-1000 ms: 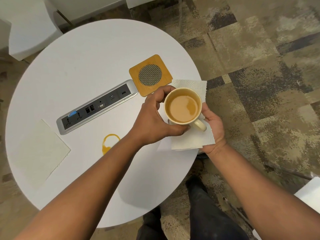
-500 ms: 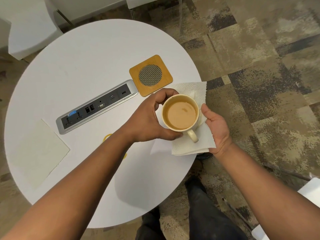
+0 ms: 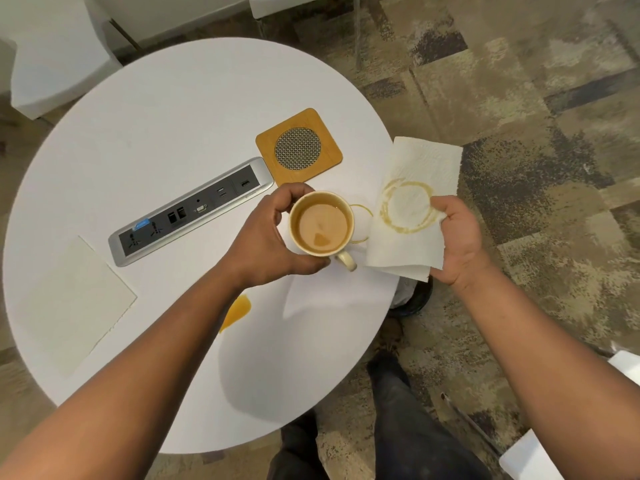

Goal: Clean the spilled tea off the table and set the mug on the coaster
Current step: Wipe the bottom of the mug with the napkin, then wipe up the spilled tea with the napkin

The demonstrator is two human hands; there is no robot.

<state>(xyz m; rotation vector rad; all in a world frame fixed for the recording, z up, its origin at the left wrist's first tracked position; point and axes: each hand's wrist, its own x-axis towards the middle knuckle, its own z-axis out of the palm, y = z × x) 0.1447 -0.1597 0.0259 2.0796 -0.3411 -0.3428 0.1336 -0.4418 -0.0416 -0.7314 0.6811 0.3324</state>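
My left hand (image 3: 263, 233) grips a cream mug (image 3: 322, 223) full of milky tea, held above the round white table (image 3: 180, 109). My right hand (image 3: 457, 240) pinches a white paper towel (image 3: 419, 174) marked with a brown tea ring, held off the table's right edge. A faint tea ring (image 3: 363, 220) shows on the table just right of the mug. A tea puddle (image 3: 237, 311) lies partly hidden under my left forearm. The wooden coaster (image 3: 299, 148) with a mesh centre sits bare, just beyond the mug.
A silver power and USB strip (image 3: 190, 211) is set into the table left of the mug. A pale napkin (image 3: 65, 299) lies at the table's left. White chairs (image 3: 52, 53) stand behind the table; carpet and my legs show at right and below.
The right hand pulled the paper towel out from under the mug to the right, showing a tea ring on it. The left hand kept hold of the mug.
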